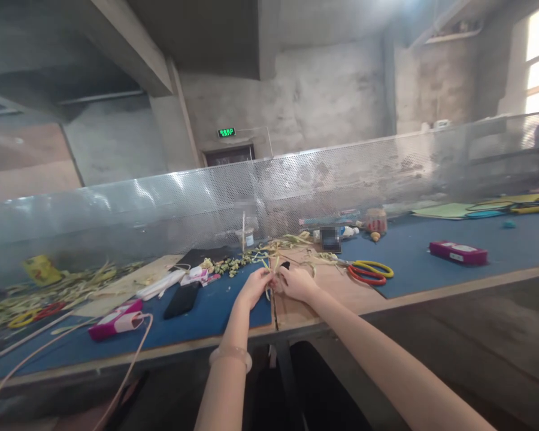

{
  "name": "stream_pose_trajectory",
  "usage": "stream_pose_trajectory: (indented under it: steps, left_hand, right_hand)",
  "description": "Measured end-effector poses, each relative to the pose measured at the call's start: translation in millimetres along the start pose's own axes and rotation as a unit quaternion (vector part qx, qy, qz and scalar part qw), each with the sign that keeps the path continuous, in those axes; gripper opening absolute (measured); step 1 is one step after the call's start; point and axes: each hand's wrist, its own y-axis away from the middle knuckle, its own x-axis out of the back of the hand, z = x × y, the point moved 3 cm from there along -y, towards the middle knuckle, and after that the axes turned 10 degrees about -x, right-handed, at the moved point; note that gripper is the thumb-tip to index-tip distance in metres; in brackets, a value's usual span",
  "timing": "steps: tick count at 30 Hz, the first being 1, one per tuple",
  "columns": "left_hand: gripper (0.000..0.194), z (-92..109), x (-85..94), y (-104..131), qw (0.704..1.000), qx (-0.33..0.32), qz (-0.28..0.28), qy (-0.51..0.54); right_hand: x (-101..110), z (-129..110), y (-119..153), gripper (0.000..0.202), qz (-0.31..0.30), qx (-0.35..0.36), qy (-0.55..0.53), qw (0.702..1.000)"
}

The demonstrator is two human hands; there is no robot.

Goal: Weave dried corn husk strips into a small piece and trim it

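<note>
My left hand, with a pale bangle on its wrist, is closed on thin yellow-green strips over the table's middle. Close beside it on the right, my right hand has its fingers pinched around the same small bundle, a dark tip showing at its fingertips. Exactly how the strips lie between the fingers is too small to tell. Scissors with red and yellow handles lie right of my right hand. Behind both hands are scattered strips and a heap of small knotted greenish pieces.
A black phone and a magenta box with a cable lie left. Another magenta box and a jar stand right. More strips cover the far left. A perforated metal screen runs behind the table.
</note>
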Motion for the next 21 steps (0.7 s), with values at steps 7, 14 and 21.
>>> stream_pose_trajectory:
  steps: [7,14,21]
  left_hand:
    - [0.026,3.4,-1.8,3.0,1.0,0.009,-0.022,0.006]
    - [0.022,9.1,-6.2,4.7,0.998,0.013,-0.051,0.022]
    - [0.02,8.5,-8.3,5.9,0.998,0.021,-0.057,-0.012]
  right_hand:
    - [-6.5,4.9,-8.4,0.026,0.099,-0.014,-0.024,0.995]
    - [-1.7,2.7,-6.5,0.025,0.179,0.052,-0.037,0.982]
    - [-2.5,8.7,-8.2,0.027,0.171,0.03,-0.065,0.983]
